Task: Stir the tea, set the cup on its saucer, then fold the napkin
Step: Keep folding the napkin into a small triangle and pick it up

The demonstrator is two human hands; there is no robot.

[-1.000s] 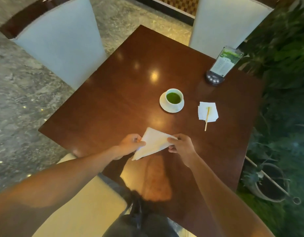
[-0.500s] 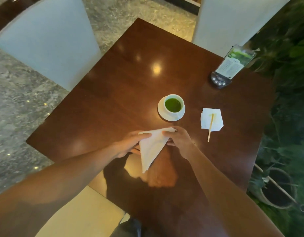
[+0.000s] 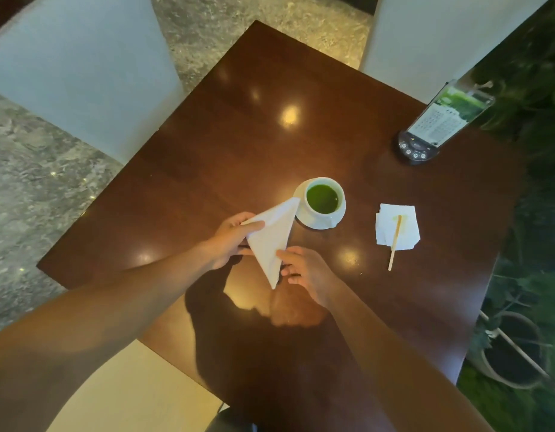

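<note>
A white napkin (image 3: 272, 236), folded into a long triangle, hangs above the dark wooden table (image 3: 207, 145). My left hand (image 3: 231, 240) pinches its upper left corner. My right hand (image 3: 304, 271) holds its lower right edge with thumb and fingers. The napkin's top tip reaches the rim of the white saucer (image 3: 316, 222). On that saucer stands a white cup (image 3: 326, 199) of green tea. To the right a wooden stirrer (image 3: 394, 243) lies across a second, crumpled white napkin (image 3: 397, 226).
A card stand on a black base (image 3: 438, 126) sits at the table's far right corner. Pale chairs (image 3: 79, 67) stand at the far sides. Green plants and a pot (image 3: 513, 350) line the right edge. My cream seat (image 3: 139, 394) shows below.
The napkin has turned from lying sideways to pointing up toward the cup. Both hands have shifted with it, the right hand dropping to its lower edge.
</note>
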